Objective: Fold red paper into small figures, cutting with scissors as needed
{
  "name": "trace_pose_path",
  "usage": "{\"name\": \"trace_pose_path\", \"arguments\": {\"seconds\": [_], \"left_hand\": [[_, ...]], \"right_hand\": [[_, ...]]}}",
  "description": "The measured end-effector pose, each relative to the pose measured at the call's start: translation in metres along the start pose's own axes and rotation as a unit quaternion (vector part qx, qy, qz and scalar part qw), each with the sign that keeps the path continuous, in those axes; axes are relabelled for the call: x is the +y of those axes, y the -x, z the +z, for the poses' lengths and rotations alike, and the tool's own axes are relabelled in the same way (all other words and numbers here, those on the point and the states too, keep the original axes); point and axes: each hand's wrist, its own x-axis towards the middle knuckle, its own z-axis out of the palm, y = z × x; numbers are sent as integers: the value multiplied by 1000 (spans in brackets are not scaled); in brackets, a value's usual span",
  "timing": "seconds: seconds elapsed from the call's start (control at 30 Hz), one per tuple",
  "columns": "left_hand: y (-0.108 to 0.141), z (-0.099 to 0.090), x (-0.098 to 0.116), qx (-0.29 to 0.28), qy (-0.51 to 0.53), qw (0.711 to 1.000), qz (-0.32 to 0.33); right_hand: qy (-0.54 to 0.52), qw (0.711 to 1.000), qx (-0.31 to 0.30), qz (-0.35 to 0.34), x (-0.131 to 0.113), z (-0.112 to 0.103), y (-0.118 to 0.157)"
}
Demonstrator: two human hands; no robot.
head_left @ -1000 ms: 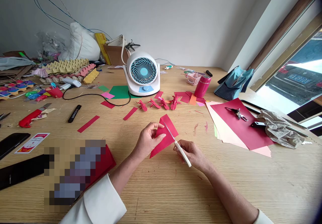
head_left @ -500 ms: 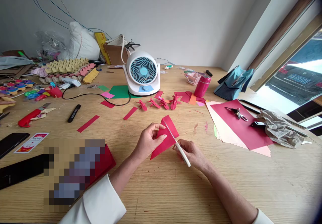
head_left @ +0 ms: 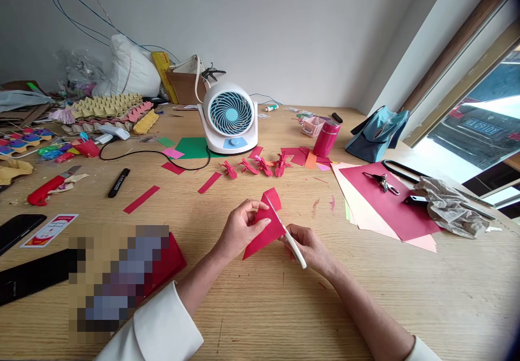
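Note:
Pinched between the thumb and fingers of my left hand is a piece of red paper, held above the table. My right hand is closed round the white handle of a pair of scissors. The metal blades lie along the upper part of the paper, and a narrower flap of it stands beyond them. Fingers inside the scissor handle are partly hidden. Several small folded red paper figures stand in a row beyond my hands.
A white fan stands behind the figures. Right of it are a pink can, a blue bag and large paper sheets. On the left lie red strips, a black marker and a red-handled knife.
The red paper's far flap has tilted and shifted left beside the blades. Both hands have stayed in nearly the same place.

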Motion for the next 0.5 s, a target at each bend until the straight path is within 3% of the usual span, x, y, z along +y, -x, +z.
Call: {"name": "trace_pose_path", "arguments": {"seconds": [0.5], "left_hand": [[0, 2, 1, 3, -1, 1000, -7]], "right_hand": [[-5, 1000, 5, -2, 1, 0, 0]]}}
